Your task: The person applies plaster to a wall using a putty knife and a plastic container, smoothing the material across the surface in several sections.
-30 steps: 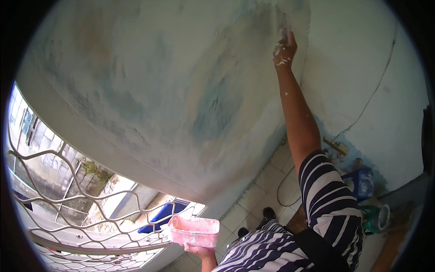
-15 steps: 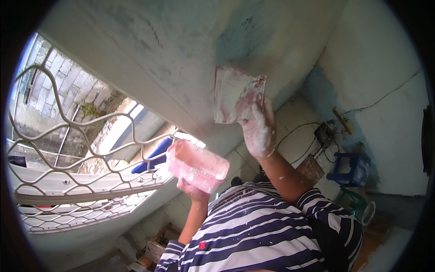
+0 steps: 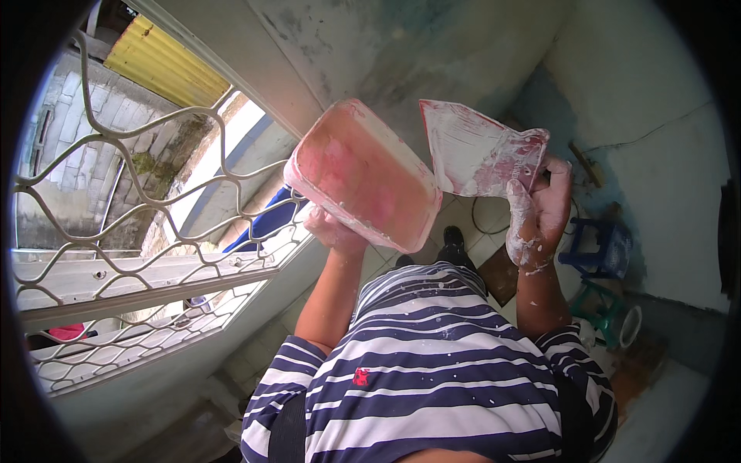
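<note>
My left hand [image 3: 336, 229] grips a pinkish rectangular plastic tub [image 3: 363, 177] from below and at its near side. The tub is tilted so its inside shows, smeared with wet whitish paste. In my right hand [image 3: 540, 208], whose fingers and thumb are coated in white paste, is a wide red putty spreader [image 3: 482, 150]. Its flat blade is covered with white putty and points up and to the left. The spreader's left edge is close beside the tub's right rim; whether they touch I cannot tell.
At left is a window with a curved white metal grille [image 3: 116, 202]. A patchy wall [image 3: 370, 54] rises ahead. To the right stand a blue plastic stool [image 3: 598, 248] and a green stool [image 3: 598, 312]. A wooden piece [image 3: 587, 163] leans near the corner.
The tub has risen and tipped, showing more of its inside. My right hand with the spreader has moved right, away from the wall and level with the tub.
</note>
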Tool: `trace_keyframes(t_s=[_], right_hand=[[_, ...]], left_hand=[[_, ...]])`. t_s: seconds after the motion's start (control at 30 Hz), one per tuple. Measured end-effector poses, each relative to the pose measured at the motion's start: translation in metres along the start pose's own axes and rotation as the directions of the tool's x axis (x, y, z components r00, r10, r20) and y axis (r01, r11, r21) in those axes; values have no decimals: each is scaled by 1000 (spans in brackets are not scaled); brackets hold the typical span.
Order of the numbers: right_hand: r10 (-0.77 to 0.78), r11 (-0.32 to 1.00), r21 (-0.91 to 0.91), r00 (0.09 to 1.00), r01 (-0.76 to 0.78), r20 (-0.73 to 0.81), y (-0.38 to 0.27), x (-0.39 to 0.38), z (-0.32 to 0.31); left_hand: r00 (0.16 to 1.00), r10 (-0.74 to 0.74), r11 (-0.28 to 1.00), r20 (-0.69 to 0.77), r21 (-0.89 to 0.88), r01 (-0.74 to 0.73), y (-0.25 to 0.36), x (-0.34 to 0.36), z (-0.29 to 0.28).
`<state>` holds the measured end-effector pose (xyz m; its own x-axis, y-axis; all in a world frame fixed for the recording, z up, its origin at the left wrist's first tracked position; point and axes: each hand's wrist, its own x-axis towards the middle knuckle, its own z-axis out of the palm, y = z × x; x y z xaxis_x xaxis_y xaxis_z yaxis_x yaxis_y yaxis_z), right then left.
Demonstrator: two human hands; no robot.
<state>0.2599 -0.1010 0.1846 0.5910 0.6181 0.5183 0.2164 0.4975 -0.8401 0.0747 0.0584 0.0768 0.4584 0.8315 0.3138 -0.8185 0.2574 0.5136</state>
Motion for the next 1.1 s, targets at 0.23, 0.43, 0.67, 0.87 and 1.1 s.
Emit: trace_keyframes(t_s=[0.23,0.43,0.67,0.87,1.1], right_hand=[[4,876,-476,986,78,168,-4,3,21],[150,638,-731,891,245,429,-9,19,42],[73,742,-653,950,151,303,-11,52,39],[130,690,-689,898,223,421,8,51,42],[353,828,-554,843,-80,405,25,30,40]], left_hand=[[983,146,558,-112,830,12,13,-1,31],[971,-173,938,-167,271,214,9,21,51],[997,-78,938,-5,338,75,3,49,40],[1000,-9,948,-25,319,17,-8,46,38],[976,-205,931,-72,294,217,-17,39,21]])
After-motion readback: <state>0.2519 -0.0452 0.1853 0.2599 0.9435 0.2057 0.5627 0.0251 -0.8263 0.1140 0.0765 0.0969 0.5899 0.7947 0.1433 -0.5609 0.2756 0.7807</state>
